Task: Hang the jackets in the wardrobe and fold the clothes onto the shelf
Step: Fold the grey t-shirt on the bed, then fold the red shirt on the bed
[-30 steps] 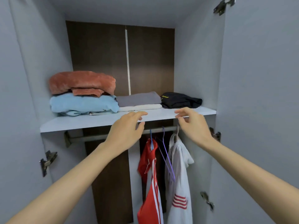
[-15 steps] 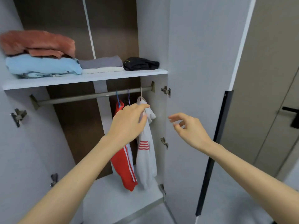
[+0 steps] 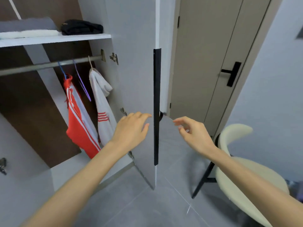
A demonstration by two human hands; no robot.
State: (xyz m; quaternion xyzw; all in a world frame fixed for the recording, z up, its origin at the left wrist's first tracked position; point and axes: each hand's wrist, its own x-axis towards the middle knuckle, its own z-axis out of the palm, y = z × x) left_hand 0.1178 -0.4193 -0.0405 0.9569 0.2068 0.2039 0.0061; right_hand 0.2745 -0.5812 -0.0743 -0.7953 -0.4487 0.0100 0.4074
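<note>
Nearest, two bare forearms reach out over the grey floor (image 3: 131, 207). The left hand (image 3: 131, 128) holds nothing, its fingers loosely spread and lightly bent. It hangs in front of the inner face of the open wardrobe door (image 3: 139, 71), and I cannot tell whether its fingertips touch the panel. The right hand (image 3: 193, 133) is past the door's free edge, fingers loosely curled, thumb and forefinger apart and pinching nothing. The door's black handle strip (image 3: 157, 95) runs upright between the two hands. A cream chair (image 3: 234, 131) stands near on the right. Further in, the red jacket (image 3: 78, 122) and the white jacket (image 3: 101, 104) hang side by side on the rail (image 3: 41, 65), with a bare purple hanger (image 3: 82, 86) between them. Above, the shelf (image 3: 65, 39) carries a black folded garment (image 3: 82, 27) beside a grey one (image 3: 27, 24) stacked on a white one (image 3: 29, 33). Farthest back is a closed room door (image 3: 205, 63). With jackets hung, clothes folded and both hands empty, I judge this a gap between steps. The person is either about to fetch another piece, which the spare hanger hints at, or about to shut the wardrobe. Shutting it would call for a grip on the handle strip and a swing that keeps the white jacket clear of the hinge side.
</note>
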